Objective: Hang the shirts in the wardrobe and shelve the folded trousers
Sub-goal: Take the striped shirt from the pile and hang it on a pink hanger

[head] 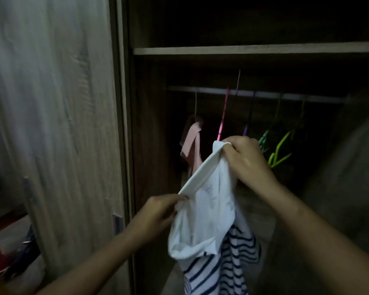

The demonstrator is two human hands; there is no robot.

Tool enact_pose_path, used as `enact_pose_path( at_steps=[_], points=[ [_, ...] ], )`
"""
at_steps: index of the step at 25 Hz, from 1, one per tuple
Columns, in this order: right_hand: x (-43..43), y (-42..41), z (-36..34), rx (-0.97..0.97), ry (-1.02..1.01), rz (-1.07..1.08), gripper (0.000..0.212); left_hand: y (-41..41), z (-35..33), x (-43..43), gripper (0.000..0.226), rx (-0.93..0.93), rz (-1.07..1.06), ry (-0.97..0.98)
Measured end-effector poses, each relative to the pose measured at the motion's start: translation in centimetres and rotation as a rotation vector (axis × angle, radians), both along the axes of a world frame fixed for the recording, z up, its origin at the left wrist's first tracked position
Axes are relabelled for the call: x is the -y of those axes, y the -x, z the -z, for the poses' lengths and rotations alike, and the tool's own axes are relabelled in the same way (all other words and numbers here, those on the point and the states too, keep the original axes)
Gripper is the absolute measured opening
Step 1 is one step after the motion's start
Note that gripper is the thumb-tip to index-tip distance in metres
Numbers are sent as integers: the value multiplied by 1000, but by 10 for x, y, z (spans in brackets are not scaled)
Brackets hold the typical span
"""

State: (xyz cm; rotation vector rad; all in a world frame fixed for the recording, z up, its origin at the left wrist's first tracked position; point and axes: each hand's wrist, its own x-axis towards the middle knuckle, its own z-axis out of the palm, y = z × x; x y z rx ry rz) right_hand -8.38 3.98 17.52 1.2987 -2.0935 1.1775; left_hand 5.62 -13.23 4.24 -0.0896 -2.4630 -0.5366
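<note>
Before the open wardrobe (149,124), left hand (158,211) and right hand (246,158) each pinch the white shirt (207,211) hem, garment hanging below.

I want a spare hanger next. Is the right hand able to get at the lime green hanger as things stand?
Probably, once freed: the right hand grips the white shirt, but the lime green hanger hangs just beyond it, nothing between.
</note>
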Motion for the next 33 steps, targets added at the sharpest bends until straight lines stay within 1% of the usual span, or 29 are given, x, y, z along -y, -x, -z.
enact_pose_path(
  at_steps=[2,3,5,6,7,8,9,10,11,12,13,14,15,16,17,18,19,20,21,22,23,24,25,27,30,33],
  points=[
    [3,-2,-2,20,23,-11,30,3,15,-6,44,-16,-63,-170],
    [5,-3,-1,37,35,-13,31,8,12,-7,49,-50,-100,-218],
    [11,-4,-1,71,79,-7,33,13,1,-5,54,-121,-188,-225],
    [14,-3,-3,75,108,4,33,16,-1,-1,50,-138,-218,-175],
    [17,-2,-7,78,138,16,31,18,-2,3,41,-133,-206,-135],
    [19,0,-10,81,169,25,28,20,3,10,29,-68,-206,-64],
    [20,2,-12,77,193,37,25,19,8,14,24,-4,-196,67],
    [20,4,-14,65,197,59,23,15,10,20,30,67,-209,212],
    [21,9,-14,62,187,87,21,14,11,31,34,42,-232,283],
    [22,14,-12,75,169,111,21,11,4,41,32,-1,-263,296],
    [25,22,-9,105,142,121,21,9,-4,50,28,-52,-268,209],
    [30,29,-6,143,122,111,23,5,-21,53,29,-93,-240,105],
    [36,35,-5,192,129,89,24,5,-38,58,35,-123,-204,97],
    [45,41,-6,236,162,71,22,3,-54,59,38,-113,-164,79],
    [53,47,-10,232,191,80,18,1,-71,57,39,-86,-122,62],
    [62,54,-15,174,194,128,15,2,-82,56,36,-45,-98,83],
    [72,63,-20,117,159,209,24,1,-93,52,33,-36,-82,122],
    [81,74,-23,109,100,296,38,1,-97,51,30,-40,-83,175],
    [88,87,-24,168,23,372,50,0,-100,50,26,-50,-62,214],
    [94,101,-22,254,-40,433,56,-2,-104,50,22,-73,-48,248],
    [99,114,-19,329,-94,480,55,-5,-107,50,21,-76,-74,308],
    [102,123,-16,391,-117,502,49,-9,-109,51,25,-60,-149,392],
    [103,132,-14,446,-91,495,42,-12,-110,52,32,-28,-241,485],
    [107,144,-11,513,61,428,33,-18,-117,53,45,29,-391,605],
    [113,151,-2,562,231,335,29,-21,-126,61,49,72,-431,695],
    [114,160,13,546,241,293,27,-18,-138,67,49,147,-421,663]
  ],
)
